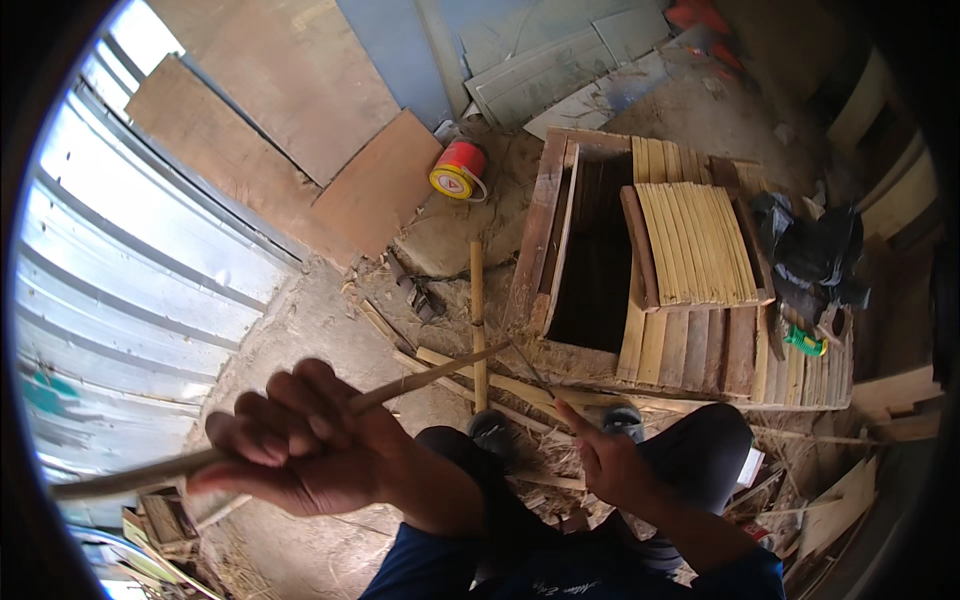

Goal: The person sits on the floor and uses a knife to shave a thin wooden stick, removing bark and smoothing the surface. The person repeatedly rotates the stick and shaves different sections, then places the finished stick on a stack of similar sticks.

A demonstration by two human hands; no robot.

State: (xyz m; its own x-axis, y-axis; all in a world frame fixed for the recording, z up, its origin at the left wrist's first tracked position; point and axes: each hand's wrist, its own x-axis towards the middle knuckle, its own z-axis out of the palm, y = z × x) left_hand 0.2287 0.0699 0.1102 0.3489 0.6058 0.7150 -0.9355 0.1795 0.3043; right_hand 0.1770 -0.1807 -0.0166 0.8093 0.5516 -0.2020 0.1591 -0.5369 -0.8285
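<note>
My left hand [300,440] is closed around a long bamboo strip [435,375], which slants from the lower left up to the middle of the view. In my right hand [612,462] is a thin-bladed knife [534,372], its index finger stretched along it. The blade's tip is close to the strip's far end; I cannot tell whether they touch. The knife's handle is hidden in my fingers. Beyond the hands, a bamboo pole [478,290] lies on the ground between my feet and a red and yellow bucket [458,172].
A slatted wooden crate [690,350] stands ahead right, with a smaller slatted panel [695,245] on top. A black plastic bag [815,240] and a green-handled tool [805,340] lie on its right side. Corrugated metal sheeting [140,290] rises at left. Wood scraps [830,510] litter the ground.
</note>
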